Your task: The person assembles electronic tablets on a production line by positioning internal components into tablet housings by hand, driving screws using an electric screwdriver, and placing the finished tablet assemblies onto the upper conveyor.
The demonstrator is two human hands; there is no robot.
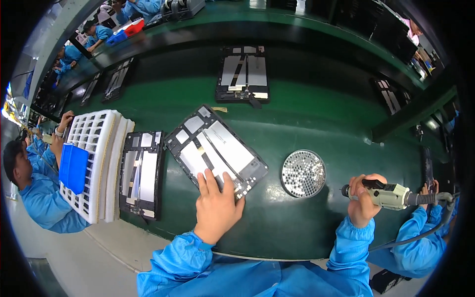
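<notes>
A tablet body (229, 143) with its back off lies turned at an angle on the green table, showing silver panels, a dark ribbon cable and a black frame. My left hand (216, 205) rests on its near end, fingers spread flat and thumb by the edge. At the right, my right hand (365, 200) is wrapped round a pale electric screwdriver (393, 196) held sideways, its bit end toward the left. Between the hands sits a round metal screw tray (284, 174) with many small holes. The screwdriver's tip is apart from both tray and tablet.
A second open tablet (142, 173) lies left, beside stacked white foam trays (106, 163) with a blue bin (74, 168). Another tablet (243, 74) lies at the back. A green post (415, 116) stands right. A cable (425, 232) trails from the screwdriver; co-workers sit at both sides.
</notes>
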